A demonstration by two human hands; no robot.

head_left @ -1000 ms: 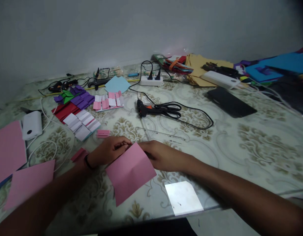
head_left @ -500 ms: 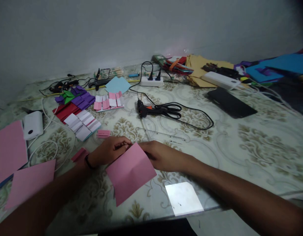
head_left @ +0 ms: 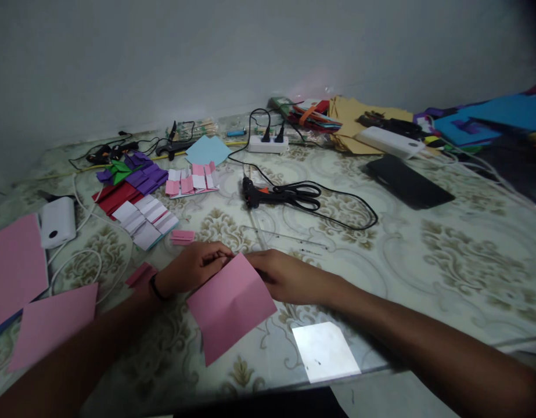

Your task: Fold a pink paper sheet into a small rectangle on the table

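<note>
A sheet of pink paper (head_left: 233, 307) is tilted up between my hands near the table's front edge, with a faint crease across it. My left hand (head_left: 195, 267) has its fingers curled and pinched on the sheet's upper left edge. At the far edge my right hand (head_left: 283, 276) grips the same sheet, its fingertips partly hidden behind the paper. Beside my left wrist lies a small folded pink paper (head_left: 141, 274), and another folded pink strip (head_left: 182, 237) rests just beyond the left hand.
A black glue gun (head_left: 254, 194) with a coiled cord lies past my hands, near a clear ruler (head_left: 289, 238). Folded white papers (head_left: 148, 220), pink sheets (head_left: 15, 267) and a white power bank (head_left: 58, 222) are leftward. A power strip (head_left: 268, 144) stands behind; a black phone-like slab (head_left: 409, 181) lies right.
</note>
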